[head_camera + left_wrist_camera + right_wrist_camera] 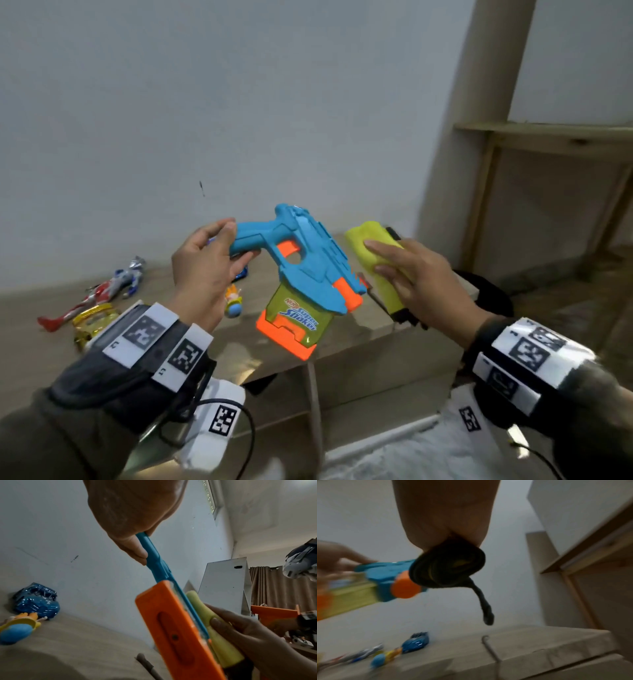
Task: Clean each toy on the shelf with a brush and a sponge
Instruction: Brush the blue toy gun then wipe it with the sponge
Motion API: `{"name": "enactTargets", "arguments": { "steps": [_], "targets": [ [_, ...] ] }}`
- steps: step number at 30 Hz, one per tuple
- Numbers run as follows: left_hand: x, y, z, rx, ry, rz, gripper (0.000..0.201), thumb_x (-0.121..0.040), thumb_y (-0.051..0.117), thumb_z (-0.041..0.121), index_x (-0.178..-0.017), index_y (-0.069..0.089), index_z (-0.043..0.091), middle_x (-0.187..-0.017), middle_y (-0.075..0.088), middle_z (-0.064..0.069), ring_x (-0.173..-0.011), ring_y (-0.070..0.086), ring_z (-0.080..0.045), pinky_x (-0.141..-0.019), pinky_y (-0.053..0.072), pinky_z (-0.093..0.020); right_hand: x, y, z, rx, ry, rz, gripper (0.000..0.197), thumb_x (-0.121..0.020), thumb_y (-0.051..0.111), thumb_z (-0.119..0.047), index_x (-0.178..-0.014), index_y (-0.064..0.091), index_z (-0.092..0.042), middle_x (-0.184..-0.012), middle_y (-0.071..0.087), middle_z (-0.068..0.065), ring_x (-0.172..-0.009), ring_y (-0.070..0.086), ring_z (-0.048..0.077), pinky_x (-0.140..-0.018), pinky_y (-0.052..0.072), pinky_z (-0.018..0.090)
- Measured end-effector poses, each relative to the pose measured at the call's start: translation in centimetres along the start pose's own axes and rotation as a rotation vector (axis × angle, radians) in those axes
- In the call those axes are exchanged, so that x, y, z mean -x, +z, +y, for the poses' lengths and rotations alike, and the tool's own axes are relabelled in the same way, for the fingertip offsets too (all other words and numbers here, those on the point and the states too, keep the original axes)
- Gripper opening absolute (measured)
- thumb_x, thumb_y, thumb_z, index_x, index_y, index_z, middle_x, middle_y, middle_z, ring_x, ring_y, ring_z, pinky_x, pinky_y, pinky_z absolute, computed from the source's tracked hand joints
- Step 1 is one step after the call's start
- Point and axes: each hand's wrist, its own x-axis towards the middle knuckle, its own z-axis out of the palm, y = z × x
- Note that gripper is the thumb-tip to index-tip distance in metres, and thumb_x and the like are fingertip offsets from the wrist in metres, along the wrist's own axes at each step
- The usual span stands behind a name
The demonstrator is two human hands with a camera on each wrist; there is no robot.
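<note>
A blue toy water gun (pixel 308 260) with an orange trigger, a clear green tank and an orange base hangs in the air above the shelf (pixel 27 342). My left hand (pixel 236 240) grips its handle, thumb on top. My right hand (pixel 383 263) holds a yellow sponge (pixel 370 246) with a dark scouring back, fingers pressed on its yellow face. The sponge lies against the gun's muzzle side. In the left wrist view the sponge (pixel 221 642) touches the gun (pixel 171 622) beside the tank. The right wrist view is blurred; the sponge's dark side (pixel 447 566) sits by the orange muzzle (pixel 404 586).
On the shelf lie a red and silver figure (pixel 99 291), a gold toy (pixel 92 322), a small yellow and blue doll (pixel 234 301), a blue car (pixel 37 600) and a thin grey handle (pixel 491 650). A wooden rack (pixel 548 137) stands at right.
</note>
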Motion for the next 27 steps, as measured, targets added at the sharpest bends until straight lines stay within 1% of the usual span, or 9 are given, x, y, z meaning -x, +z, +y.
{"name": "enactTargets", "arguments": {
  "steps": [2,5,8,12,15,18,22,24,27],
  "targets": [
    [-0.8,1.0,-1.1,-0.024,-0.009,-0.012,0.007,-0.093,0.054,0.009,-0.089,0.060,0.011,-0.099,0.062,-0.009,-0.086,0.065,-0.021,-0.060,0.058,-0.021,-0.4,-0.1,3.4,0.091,0.141,0.015,0.032,-0.082,0.061,-0.019,-0.113,0.067,-0.013,-0.084,0.062,0.020,-0.078,0.059,0.033,-0.067,0.034,0.024],
    [-2.5,2.1,-3.1,-0.056,-0.024,-0.026,0.010,-0.093,0.054,0.010,-0.086,0.061,0.013,-0.111,0.059,-0.015,-0.093,0.065,-0.026,-0.058,0.057,-0.020,-0.7,1.2,7.8,0.171,0.341,-0.121,0.033,-0.086,0.063,-0.015,-0.119,0.063,-0.016,-0.094,0.061,0.024,-0.090,0.059,0.041,-0.077,0.038,0.035],
    [-4.4,2.8,-5.0,-0.078,-0.034,-0.026,0.009,-0.093,0.054,0.011,-0.088,0.062,0.012,-0.114,0.057,-0.016,-0.092,0.065,-0.023,-0.058,0.058,-0.020,-0.8,2.9,11.5,0.196,0.446,-0.213,0.035,-0.088,0.060,-0.018,-0.123,0.060,-0.018,-0.105,0.059,0.025,-0.101,0.055,0.041,-0.086,0.039,0.038],
    [-6.6,3.4,-7.0,-0.087,-0.068,-0.029,0.008,-0.093,0.054,0.012,-0.091,0.061,0.011,-0.103,0.061,-0.010,-0.088,0.066,-0.019,-0.057,0.057,-0.020,-0.1,5.4,15.2,0.249,0.512,-0.326,0.036,-0.091,0.056,-0.021,-0.127,0.057,-0.020,-0.118,0.054,0.022,-0.113,0.049,0.037,-0.092,0.035,0.034],
    [-7.9,3.6,-8.0,-0.092,-0.091,-0.031,0.008,-0.093,0.054,0.012,-0.091,0.061,0.011,-0.098,0.061,-0.007,-0.090,0.065,-0.020,-0.058,0.057,-0.020,0.8,6.9,16.8,0.285,0.505,-0.396,0.032,-0.091,0.055,-0.022,-0.123,0.060,-0.022,-0.123,0.057,0.020,-0.115,0.050,0.035,-0.095,0.037,0.035],
    [-8.7,3.4,-8.9,-0.091,-0.117,-0.032,0.008,-0.094,0.053,0.012,-0.091,0.060,0.012,-0.098,0.060,-0.006,-0.089,0.065,-0.019,-0.057,0.057,-0.020,1.3,7.0,16.3,0.327,0.482,-0.339,0.029,-0.088,0.058,-0.025,-0.117,0.065,-0.023,-0.122,0.058,0.019,-0.110,0.052,0.040,-0.091,0.043,0.044],
    [-9.0,3.0,-9.9,-0.075,-0.152,-0.027,0.015,-0.094,0.052,0.012,-0.107,0.058,0.006,-0.101,0.059,-0.004,-0.089,0.064,-0.017,-0.060,0.058,-0.022,1.5,6.3,12.4,0.361,0.217,-0.129,0.034,-0.079,0.055,-0.039,-0.095,0.072,-0.016,-0.090,0.066,0.012,-0.083,0.058,0.035,-0.072,0.048,0.040],
    [-9.0,2.8,-10.1,-0.076,-0.164,-0.031,0.020,-0.094,0.052,0.013,-0.112,0.057,0.005,-0.105,0.059,-0.004,-0.091,0.064,-0.018,-0.061,0.059,-0.022,2.0,6.2,10.6,0.280,0.164,-0.230,0.037,-0.076,0.057,-0.044,-0.095,0.072,-0.015,-0.079,0.065,0.007,-0.079,0.056,0.031,-0.070,0.049,0.036],
    [-9.1,2.9,-10.3,-0.060,-0.186,-0.036,0.021,-0.094,0.052,0.012,-0.113,0.057,0.005,-0.100,0.059,-0.003,-0.087,0.064,-0.016,-0.062,0.059,-0.023,2.9,6.9,9.0,0.240,0.194,-0.431,0.033,-0.075,0.067,-0.031,-0.104,0.068,-0.015,-0.078,0.065,0.009,-0.081,0.056,0.032,-0.069,0.045,0.034]
  ]
}}
